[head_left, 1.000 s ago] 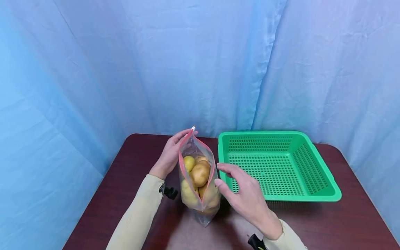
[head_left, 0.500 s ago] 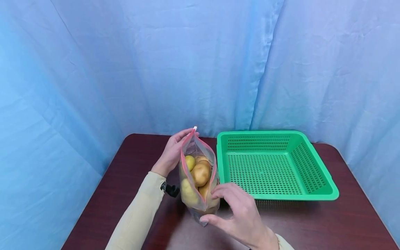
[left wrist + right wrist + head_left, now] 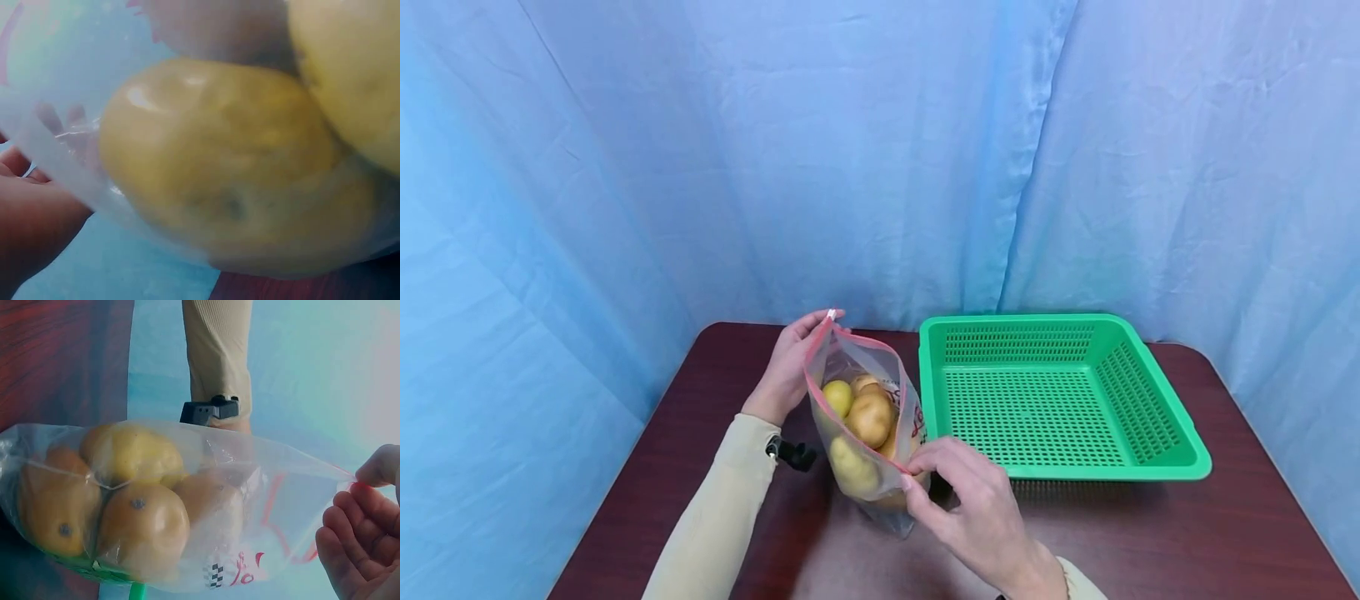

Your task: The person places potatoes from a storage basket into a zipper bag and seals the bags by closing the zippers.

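A clear zip bag [image 3: 913, 408] with a pink-red seal stands on the table, its mouth spread wide. Inside lie several round yellow-brown fruits [image 3: 870, 419], pear-like, and a smaller yellow one [image 3: 837, 398]. My left hand [image 3: 784, 367] holds the bag's far corner by the white slider [image 3: 831, 314]; its thumb is hidden. At the near corner, my right hand [image 3: 973, 504] pinches the seal between thumb and forefinger. The right wrist view shows that pinch on the red strip [image 3: 357, 483], with the other fingers curled. Through the film in the left wrist view, one fruit [image 3: 219, 169] looms large.
A green perforated basket [image 3: 1172, 475] sits close to the right of the bag. The dark red-brown table [image 3: 677, 467] runs up to a light blue curtain [image 3: 850, 167] behind. Each wrist carries a camera on a strap.
My right hand has come down and inward from beside the basket and now pinches the bag's near corner. The left hand and the bag's far corner have shifted left; the mouth is wider.
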{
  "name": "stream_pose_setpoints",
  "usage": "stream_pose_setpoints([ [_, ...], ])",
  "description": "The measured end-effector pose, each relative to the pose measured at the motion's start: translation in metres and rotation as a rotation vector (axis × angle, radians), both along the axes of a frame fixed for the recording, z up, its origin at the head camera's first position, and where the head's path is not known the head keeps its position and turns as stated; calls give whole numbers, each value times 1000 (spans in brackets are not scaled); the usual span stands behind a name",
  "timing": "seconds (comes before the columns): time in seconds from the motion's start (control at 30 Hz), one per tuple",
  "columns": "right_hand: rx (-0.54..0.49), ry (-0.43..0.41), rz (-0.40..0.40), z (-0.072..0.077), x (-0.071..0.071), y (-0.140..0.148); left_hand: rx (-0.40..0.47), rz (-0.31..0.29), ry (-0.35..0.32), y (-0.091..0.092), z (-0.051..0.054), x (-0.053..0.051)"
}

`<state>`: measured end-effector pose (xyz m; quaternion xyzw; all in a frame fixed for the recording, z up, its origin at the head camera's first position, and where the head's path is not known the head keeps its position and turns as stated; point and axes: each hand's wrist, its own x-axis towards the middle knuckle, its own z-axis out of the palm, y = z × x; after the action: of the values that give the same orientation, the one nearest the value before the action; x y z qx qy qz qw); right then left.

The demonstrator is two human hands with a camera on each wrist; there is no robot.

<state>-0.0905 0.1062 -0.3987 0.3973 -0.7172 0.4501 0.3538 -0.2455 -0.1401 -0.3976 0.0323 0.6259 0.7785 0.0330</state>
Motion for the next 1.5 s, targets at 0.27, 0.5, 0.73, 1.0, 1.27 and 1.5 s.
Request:
stream_pose_setpoints([
  [0.27,-17,-53,-2,5,-7,6,179,82,3,-28,-1,14],
  [0.5,-12,-160,-47,18,-20,16,332,154,60,-51,-2,35],
  [0.73,-33,-305,-95,32,-38,28,415,243,120,-67,-4,58],
  [1.0,-54,-423,-131,40,-59,36,436,456,195,-62,-3,83],
  [1.27,-64,-529,-181,38,-77,42,435,529,324,-52,-1,98],
  [1.5,-46,-633,-217,29,-90,48,405,530,339,-47,-5,102],
])
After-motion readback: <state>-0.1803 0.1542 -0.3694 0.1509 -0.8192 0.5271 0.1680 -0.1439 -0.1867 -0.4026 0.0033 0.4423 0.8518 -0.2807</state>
